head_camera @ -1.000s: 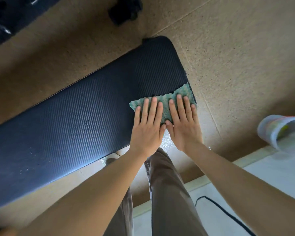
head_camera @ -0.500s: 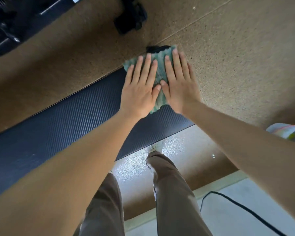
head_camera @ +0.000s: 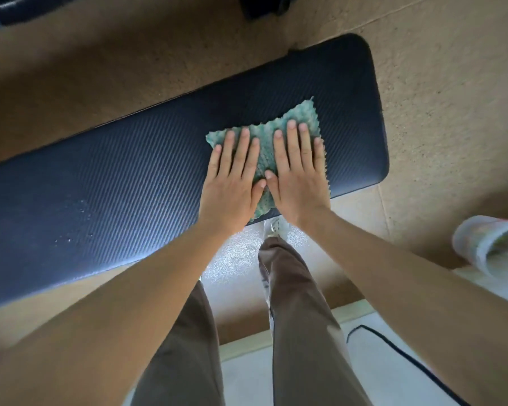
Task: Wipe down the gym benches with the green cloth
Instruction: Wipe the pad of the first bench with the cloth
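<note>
A long dark blue padded bench (head_camera: 129, 177) with fine slanted ribs stands on a tan speckled floor (head_camera: 437, 112). A person leans over the bench with both arms stretched out.

The green bumpy cloth (head_camera: 304, 117) lies flat on top of the bench, close to its rounded end. One corner of the cloth points toward the far edge of the bench, and its lower part reaches the near edge.

The left hand (head_camera: 232, 189) and the right hand (head_camera: 298, 186) lie side by side on the cloth, palms down. The grip of each hand is spread flat, with straight fingers (head_camera: 291, 142) pressing on the cloth and pinching nothing. The two thumbs touch in the middle. A strip of green shows between the hands.

Some tiny wet drops (head_camera: 81, 205) sit on the bench top, well away from the cloth, toward the long end.

Below the near edge of the bench are the person's brown trouser legs (head_camera: 302, 317) and a pale shoe (head_camera: 274, 225) that pokes just under the bench.

Off past the rounded end of the bench lies a pale see-through round thing (head_camera: 481, 241) on its side. I cannot tell what it is. A thin black cord (head_camera: 393, 345) runs over a white floor patch, on the person's side of the bench.

Beyond the far edge of the bench is a black blurry shape (head_camera: 264, 7).
</note>
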